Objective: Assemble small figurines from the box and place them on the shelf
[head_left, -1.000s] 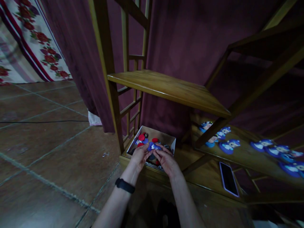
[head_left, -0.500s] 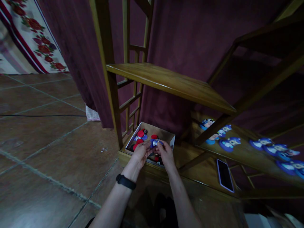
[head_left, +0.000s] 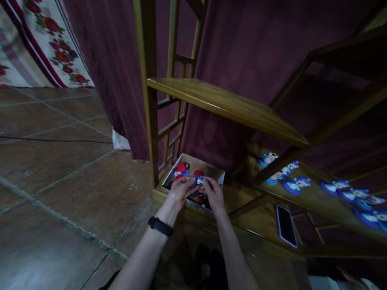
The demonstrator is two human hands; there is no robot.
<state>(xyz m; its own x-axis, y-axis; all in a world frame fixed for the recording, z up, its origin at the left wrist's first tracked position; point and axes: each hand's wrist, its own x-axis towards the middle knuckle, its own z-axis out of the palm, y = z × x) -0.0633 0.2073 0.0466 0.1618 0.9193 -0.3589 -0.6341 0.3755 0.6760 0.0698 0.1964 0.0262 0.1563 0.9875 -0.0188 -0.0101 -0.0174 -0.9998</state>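
My left hand (head_left: 180, 190) and my right hand (head_left: 214, 193) meet over an open cardboard box (head_left: 218, 175) on the lowest board of a wooden shelf unit. Both pinch a small blue and white figure piece (head_left: 200, 180) between their fingertips. The box holds several small red, blue and dark pieces (head_left: 180, 168). A black band (head_left: 160, 226) sits on my left wrist.
A wooden shelf board (head_left: 229, 108) juts out above the box. To the right, a lower shelf carries several blue cartoon figures (head_left: 292, 185). A phone (head_left: 285, 230) lies face up on the bottom board. Dark red curtain (head_left: 115, 72) hangs behind; tiled floor (head_left: 60, 181) spreads left.
The view has shifted slightly right and down. My hands stay together over the box, fingers turning the blue piece held between them.
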